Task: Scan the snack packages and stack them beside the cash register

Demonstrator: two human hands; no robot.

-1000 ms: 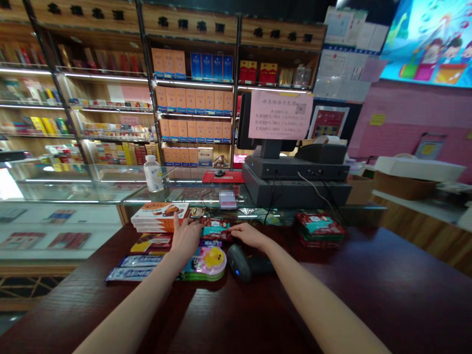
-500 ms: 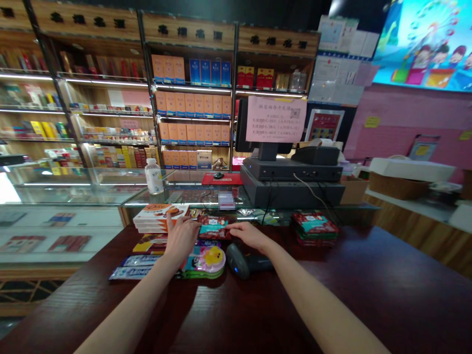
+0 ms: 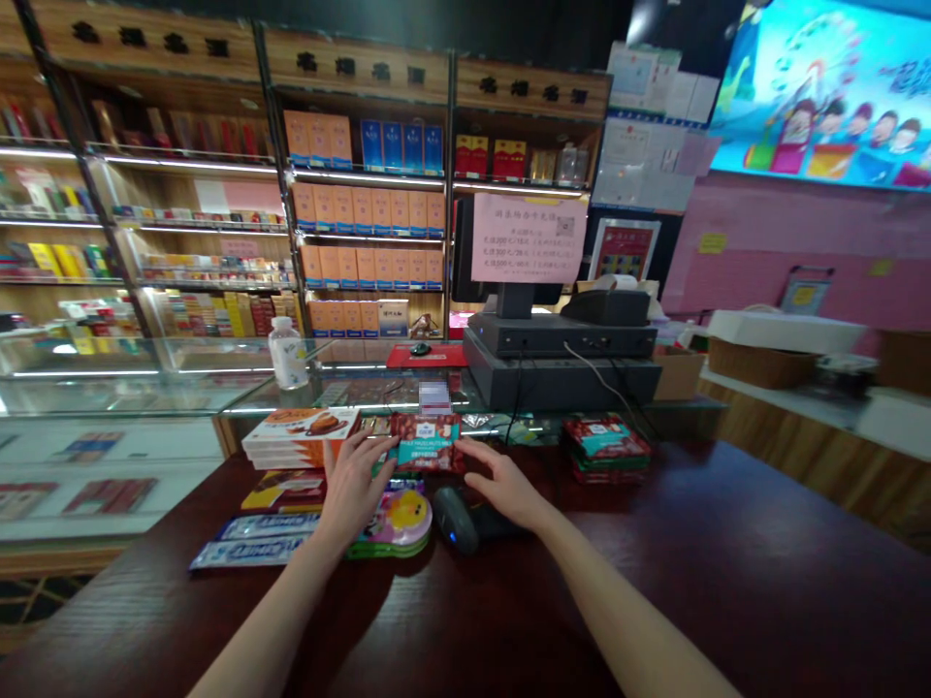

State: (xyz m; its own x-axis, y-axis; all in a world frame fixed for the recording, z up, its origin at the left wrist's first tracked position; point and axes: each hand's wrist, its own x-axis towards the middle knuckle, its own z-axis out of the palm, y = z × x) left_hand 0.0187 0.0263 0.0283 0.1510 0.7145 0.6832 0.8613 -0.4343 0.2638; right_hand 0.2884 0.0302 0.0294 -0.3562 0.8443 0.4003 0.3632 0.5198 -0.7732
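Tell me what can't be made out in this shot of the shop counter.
Head view, red packet between left hand and right hand: its print is too small.
Head view, pink notice: writing blurred; it covers the monitor.
Head view, scanner: rear part hidden under the right hand.

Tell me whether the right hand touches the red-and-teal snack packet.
Touching. The head view shows the right hand holding the red-and-teal snack packet by its right edge.

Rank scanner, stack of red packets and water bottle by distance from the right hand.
1. Scanner: just left of the right hand, which grips a red packet.
2. Stack of red packets: to its right.
3. Water bottle: far left.
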